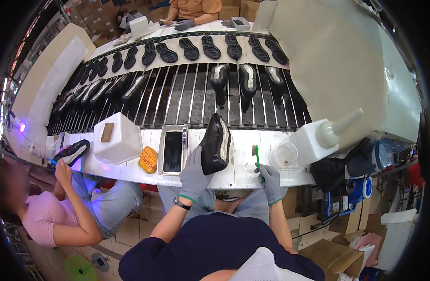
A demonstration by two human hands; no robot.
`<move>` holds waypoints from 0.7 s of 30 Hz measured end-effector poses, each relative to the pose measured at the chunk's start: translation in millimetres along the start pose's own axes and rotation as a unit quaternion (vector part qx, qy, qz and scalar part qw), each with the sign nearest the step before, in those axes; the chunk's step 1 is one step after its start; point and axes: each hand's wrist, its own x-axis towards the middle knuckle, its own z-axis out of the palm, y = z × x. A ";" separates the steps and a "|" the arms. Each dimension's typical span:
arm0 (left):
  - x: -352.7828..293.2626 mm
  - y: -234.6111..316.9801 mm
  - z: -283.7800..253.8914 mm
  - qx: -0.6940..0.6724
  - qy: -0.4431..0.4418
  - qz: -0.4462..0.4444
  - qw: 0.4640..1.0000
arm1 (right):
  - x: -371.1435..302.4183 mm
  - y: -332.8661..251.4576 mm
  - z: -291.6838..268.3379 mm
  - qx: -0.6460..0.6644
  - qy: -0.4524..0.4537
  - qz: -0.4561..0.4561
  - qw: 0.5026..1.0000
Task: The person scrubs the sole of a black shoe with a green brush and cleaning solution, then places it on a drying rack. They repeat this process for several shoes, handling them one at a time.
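My left hand (pixel 194 172), in a grey glove, grips a black shoe upper (pixel 211 150) by its lower left side. The upper is tilted, its whitish underside facing right. In my right hand (pixel 270 180), also gloved, is a green-handled brush (pixel 257 154) held upright, bristles at the top. Brush and upper are apart. To the left of the upper sits a white tray (pixel 185 140) with a dark inside. Right of the brush stands a clear cup (pixel 286 154), beside a white bottle (pixel 313 138) with a long spout.
Behind the white table edge runs a roller conveyor (pixel 180 93) carrying several black uppers (pixel 248 79). Black soles (pixel 211 48) lie on a belt beyond it. A white box (pixel 116 140) and an orange-yellow packet (pixel 148 160) stand left. A co-worker (pixel 60 210) holds another shoe; another person (pixel 196 11) sits across.
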 end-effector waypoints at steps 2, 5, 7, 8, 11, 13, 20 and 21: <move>3.6 -10.6 15.7 0.041 0.024 0.026 0.999 | -2.2 -2.9 1.3 0.005 -0.001 0.002 1.000; 18.8 -9.1 12.9 0.010 0.035 -0.004 0.999 | -4.8 -1.9 -1.9 0.022 -0.003 0.008 1.000; 38.3 -11.5 1.8 -0.067 0.065 -0.065 0.993 | -5.0 -1.9 -3.5 0.026 -0.006 0.007 1.000; 47.2 -16.1 -6.5 -0.121 0.047 -0.109 0.985 | -4.2 -1.5 -4.0 0.031 -0.007 0.008 0.999; 49.5 -39.3 -24.9 -0.473 0.015 -0.247 0.845 | -1.8 1.5 -4.1 0.040 -0.015 0.012 0.999; 40.6 -35.1 -35.0 -0.559 0.023 -0.286 0.778 | -2.4 -1.5 -3.6 0.047 -0.017 0.010 0.999; 20.7 -44.6 -46.7 -0.609 0.144 -0.251 0.739 | 0.8 1.3 -7.9 0.060 -0.014 0.028 0.998; 21.7 -47.3 -48.3 -0.602 0.157 -0.237 0.746 | 1.0 0.9 -8.7 0.061 -0.015 0.029 0.998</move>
